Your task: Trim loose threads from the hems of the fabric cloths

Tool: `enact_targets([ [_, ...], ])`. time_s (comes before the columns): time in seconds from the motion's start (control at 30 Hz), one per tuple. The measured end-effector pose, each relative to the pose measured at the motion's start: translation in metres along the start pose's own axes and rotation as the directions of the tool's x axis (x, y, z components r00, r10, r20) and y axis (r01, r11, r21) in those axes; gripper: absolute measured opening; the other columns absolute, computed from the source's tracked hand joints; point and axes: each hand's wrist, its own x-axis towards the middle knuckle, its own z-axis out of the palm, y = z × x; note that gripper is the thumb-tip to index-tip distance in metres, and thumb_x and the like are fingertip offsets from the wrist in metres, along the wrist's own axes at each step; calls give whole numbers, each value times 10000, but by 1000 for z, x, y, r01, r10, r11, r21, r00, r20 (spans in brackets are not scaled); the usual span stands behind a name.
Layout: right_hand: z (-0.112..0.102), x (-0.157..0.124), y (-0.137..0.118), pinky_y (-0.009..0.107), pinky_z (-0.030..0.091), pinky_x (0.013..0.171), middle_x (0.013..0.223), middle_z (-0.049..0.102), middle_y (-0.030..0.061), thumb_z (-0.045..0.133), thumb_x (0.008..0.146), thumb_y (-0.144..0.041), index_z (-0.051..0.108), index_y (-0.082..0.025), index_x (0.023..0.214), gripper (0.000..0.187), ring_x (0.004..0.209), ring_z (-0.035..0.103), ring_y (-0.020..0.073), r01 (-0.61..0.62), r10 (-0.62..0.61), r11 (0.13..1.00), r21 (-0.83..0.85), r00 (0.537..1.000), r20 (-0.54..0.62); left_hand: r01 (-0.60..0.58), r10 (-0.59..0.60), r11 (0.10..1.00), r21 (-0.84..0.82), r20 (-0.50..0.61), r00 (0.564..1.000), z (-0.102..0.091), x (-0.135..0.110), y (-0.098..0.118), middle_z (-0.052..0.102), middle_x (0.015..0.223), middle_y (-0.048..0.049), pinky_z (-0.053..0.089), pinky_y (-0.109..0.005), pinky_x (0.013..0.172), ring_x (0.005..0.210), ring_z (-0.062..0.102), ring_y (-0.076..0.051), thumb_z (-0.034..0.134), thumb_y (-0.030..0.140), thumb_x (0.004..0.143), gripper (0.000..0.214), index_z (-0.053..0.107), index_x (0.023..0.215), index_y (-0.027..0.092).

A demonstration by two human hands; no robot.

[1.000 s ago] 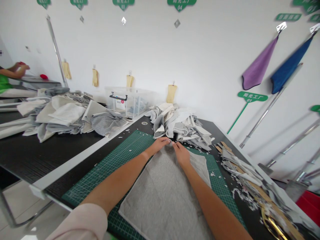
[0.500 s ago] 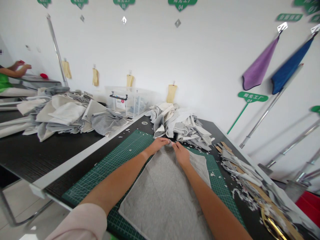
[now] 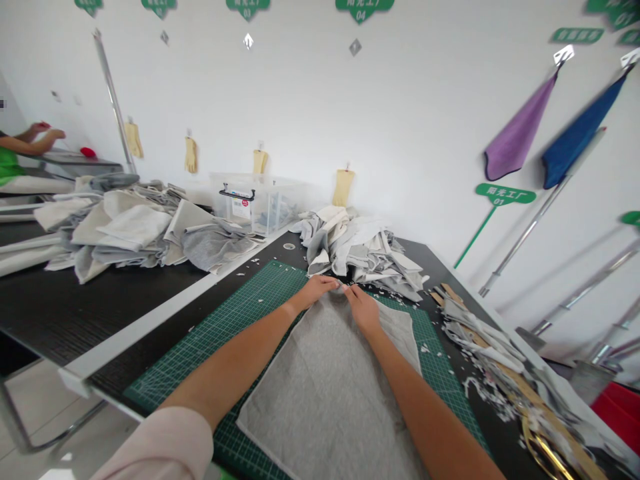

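Note:
A grey piece of fabric (image 3: 335, 387) lies spread over the green cutting mat (image 3: 200, 353). At its far edge, my left hand (image 3: 320, 287) pinches the cloth between thumb and fingers. Close beside it, my right hand (image 3: 363, 307) grips the same edge, the two sets of fingertips nearly touching. The far edge is lifted a little and bunched where the fingers meet. Just beyond my hands is a heap of grey and white cloth scraps (image 3: 360, 247).
Left on the black table (image 3: 150, 293) is a large cloth pile (image 3: 125, 227); behind it stands a clear plastic box (image 3: 260, 203). To the right lie fabric strips (image 3: 480, 333), lint and gold-handled scissors (image 3: 543, 447). A co-worker's arms (image 3: 40, 137) show far left.
Almost nothing differs. My fingers have shifted very slightly at the fabric's far edge, and both hands still hold it.

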Motion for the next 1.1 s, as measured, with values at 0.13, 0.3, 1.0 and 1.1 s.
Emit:
enact_targets([
  [0.13,-2,-2,-2,261,346,675,899,704,37,227,1006,-611,663,-244,874,585,812,607,196,9,-7,999,52,1000,-30,17,-17,1000,-9,8,1000,2,-1,3,748,947,-84,450,-303,880,872,631,-182,709,485,798,412,783,960,113],
  [0.3,-4,-7,-9,288,382,721,957,713,68,189,997,-635,684,-233,924,642,876,621,225,-33,38,994,107,998,-47,29,-29,1000,3,-18,999,3,-1,4,747,942,-79,449,-301,875,871,627,-183,699,503,798,425,782,942,112],
  [1.0,-1,-4,-7,275,351,693,832,645,22,264,991,-609,554,-238,816,502,785,573,195,9,-8,990,143,1000,-7,-10,9,1000,-15,-28,1000,3,2,1,721,933,-73,436,-285,861,879,606,-175,680,519,807,429,751,924,113],
  [1.1,-2,-4,-7,278,344,678,790,633,23,268,988,-606,537,-236,782,501,758,560,196,10,-9,989,150,1000,-10,-17,17,1000,6,-28,999,2,2,1,719,919,-69,437,-280,847,870,604,-173,661,520,821,424,748,911,115],
])
